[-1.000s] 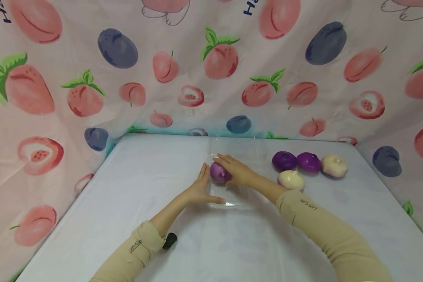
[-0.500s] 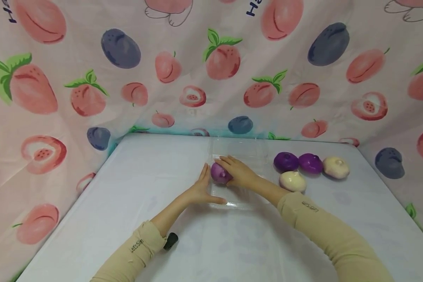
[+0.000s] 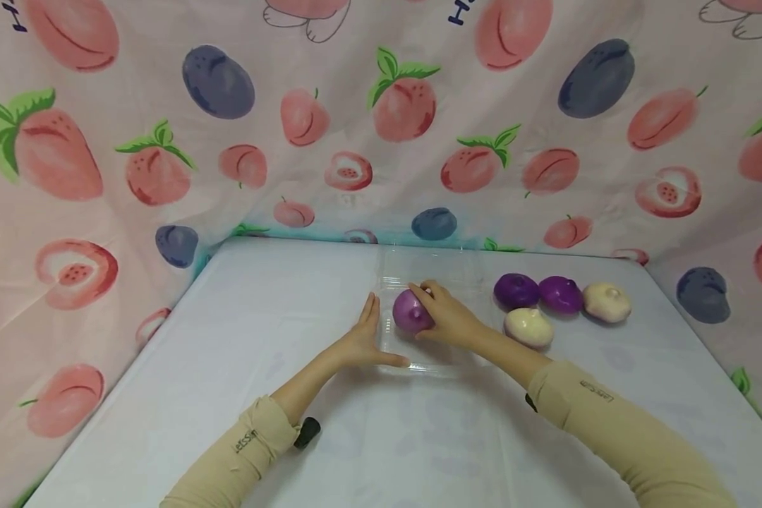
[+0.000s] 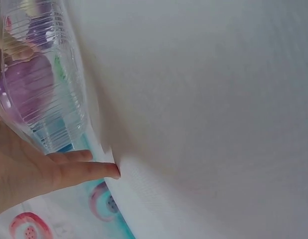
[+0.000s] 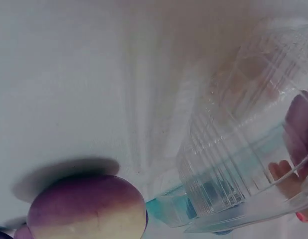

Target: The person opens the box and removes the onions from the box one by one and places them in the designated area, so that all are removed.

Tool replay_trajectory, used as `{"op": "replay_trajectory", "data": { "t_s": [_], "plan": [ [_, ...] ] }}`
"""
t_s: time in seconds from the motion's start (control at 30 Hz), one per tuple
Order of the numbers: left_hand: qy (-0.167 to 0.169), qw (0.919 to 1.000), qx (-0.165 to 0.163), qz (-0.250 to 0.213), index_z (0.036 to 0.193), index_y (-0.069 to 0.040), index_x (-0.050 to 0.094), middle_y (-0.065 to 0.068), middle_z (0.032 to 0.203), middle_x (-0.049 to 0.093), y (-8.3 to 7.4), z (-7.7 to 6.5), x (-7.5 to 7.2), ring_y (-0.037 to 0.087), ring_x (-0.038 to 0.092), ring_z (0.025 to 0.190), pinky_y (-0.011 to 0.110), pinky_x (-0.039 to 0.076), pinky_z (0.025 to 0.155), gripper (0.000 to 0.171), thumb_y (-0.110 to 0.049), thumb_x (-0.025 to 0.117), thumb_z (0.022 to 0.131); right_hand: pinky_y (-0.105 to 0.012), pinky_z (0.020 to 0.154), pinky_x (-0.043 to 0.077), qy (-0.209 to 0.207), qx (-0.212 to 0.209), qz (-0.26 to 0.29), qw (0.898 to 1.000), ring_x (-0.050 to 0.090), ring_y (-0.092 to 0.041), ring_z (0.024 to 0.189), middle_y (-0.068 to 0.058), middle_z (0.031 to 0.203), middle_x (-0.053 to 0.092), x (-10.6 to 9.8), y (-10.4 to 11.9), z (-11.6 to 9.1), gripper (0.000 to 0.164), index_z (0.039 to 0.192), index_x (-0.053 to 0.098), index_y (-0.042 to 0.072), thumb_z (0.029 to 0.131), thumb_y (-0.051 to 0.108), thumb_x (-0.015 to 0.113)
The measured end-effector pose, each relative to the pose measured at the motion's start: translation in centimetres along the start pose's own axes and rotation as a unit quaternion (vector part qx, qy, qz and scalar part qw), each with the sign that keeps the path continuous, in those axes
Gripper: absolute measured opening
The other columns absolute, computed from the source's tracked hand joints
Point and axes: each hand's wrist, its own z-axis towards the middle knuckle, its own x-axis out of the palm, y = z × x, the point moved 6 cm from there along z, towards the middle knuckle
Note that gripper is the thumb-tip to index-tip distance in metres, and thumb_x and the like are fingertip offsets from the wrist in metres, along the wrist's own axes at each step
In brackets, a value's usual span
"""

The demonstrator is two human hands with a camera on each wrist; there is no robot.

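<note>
My right hand (image 3: pixel 451 317) grips a light purple onion (image 3: pixel 411 312), fingers over its far side and thumb at its near side. The onion is inside an open clear plastic box (image 3: pixel 394 351), closer to its left wall. Against that left wall lie the straight fingers of my left hand (image 3: pixel 358 344); its thumb stretches along the front rim. In the left wrist view the onion (image 4: pixel 30 87) shows through the ribbed plastic, with the left hand (image 4: pixel 29 169) beside the box. Part of the onion (image 5: pixel 299 127) also shows through the wall in the right wrist view.
Right of the box are two deep purple onions (image 3: pixel 516 291) and two cream vegetables (image 3: pixel 528 327), one at the far right. One vegetable (image 5: pixel 86 206) is purple above and cream below in the right wrist view. A fruit-print cloth (image 3: pixel 346 92) hangs behind the white table (image 3: pixel 279 289).
My right hand and the onion in it have shifted a little to the right, away from the box's left wall. The left hand stays in place.
</note>
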Motion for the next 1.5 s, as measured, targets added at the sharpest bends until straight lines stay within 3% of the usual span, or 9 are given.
{"op": "replay_trajectory", "data": {
  "t_s": [0.23, 0.5, 0.9, 1.13, 1.33, 1.5],
  "plan": [
    [0.001, 0.9999, -0.001, -0.012, 0.149, 0.001, -0.008, 0.015, 0.157, -0.019, -0.1, 0.1, 0.1, 0.034, -0.001, 0.146, 0.05, 0.021, 0.115, 0.128, -0.043, 0.081, 0.069, -0.052, 0.096, 0.046, -0.01, 0.047, 0.045, 0.998, 0.048, -0.04, 0.12, -0.023, 0.128, 0.043, -0.4, -0.6, -1.1, 0.089, 0.144, 0.032, -0.001, 0.074, 0.022, 0.081],
    [0.008, 0.9999, -0.007, -0.012, 0.149, -0.002, -0.011, 0.011, 0.157, -0.022, 0.2, 0.0, -0.1, 0.033, -0.001, 0.146, 0.05, 0.022, 0.115, 0.132, -0.049, 0.081, 0.068, -0.055, 0.094, 0.047, -0.059, 0.035, 0.072, 0.995, 0.051, -0.04, 0.114, -0.023, 0.126, 0.045, -2.3, -0.3, -1.8, 0.082, 0.141, 0.037, 0.006, 0.073, 0.022, 0.081],
    [0.007, 0.9999, -0.009, -0.003, 0.149, -0.002, -0.01, 0.011, 0.157, -0.02, 0.2, -0.2, 0.0, 0.033, 0.001, 0.147, 0.051, 0.024, 0.114, 0.132, -0.05, 0.081, 0.067, -0.057, 0.095, 0.045, -0.123, 0.066, 0.097, 0.985, 0.048, -0.04, 0.119, -0.021, 0.128, 0.042, -5.2, -0.9, -3.1, 0.083, 0.143, 0.036, 0.008, 0.074, 0.022, 0.081],
    [0.008, 0.9999, -0.009, -0.011, 0.15, -0.003, -0.01, 0.01, 0.157, -0.02, 0.2, -0.1, 0.1, 0.033, 0.0, 0.147, 0.051, 0.022, 0.114, 0.132, -0.048, 0.082, 0.067, -0.056, 0.095, 0.045, -0.138, 0.083, 0.11, 0.981, 0.046, -0.038, 0.121, -0.019, 0.131, 0.04, -5.4, -1.0, -3.9, 0.086, 0.145, 0.034, 0.012, 0.073, 0.022, 0.082],
    [0.007, 1.0, -0.004, -0.004, 0.15, -0.003, -0.01, 0.011, 0.157, -0.02, 0.1, -0.1, 0.1, 0.034, 0.002, 0.146, 0.051, 0.023, 0.114, 0.131, -0.049, 0.081, 0.067, -0.055, 0.093, 0.048, -0.155, 0.108, 0.148, 0.971, 0.05, -0.039, 0.116, -0.021, 0.13, 0.041, -6.2, -1.4, -4.9, 0.086, 0.145, 0.035, 0.007, 0.073, 0.017, 0.081],
    [0.004, 1.0, -0.003, -0.003, 0.149, -0.002, -0.01, 0.012, 0.157, -0.02, 0.2, 0.0, 0.0, 0.035, 0.003, 0.146, 0.05, 0.023, 0.115, 0.132, -0.048, 0.081, 0.067, -0.053, 0.096, 0.046, -0.139, 0.132, 0.198, 0.961, 0.049, -0.039, 0.119, -0.02, 0.134, 0.041, -6.5, -2.8, -5.8, 0.084, 0.147, 0.032, 0.01, 0.077, 0.017, 0.078]
  ]
}}
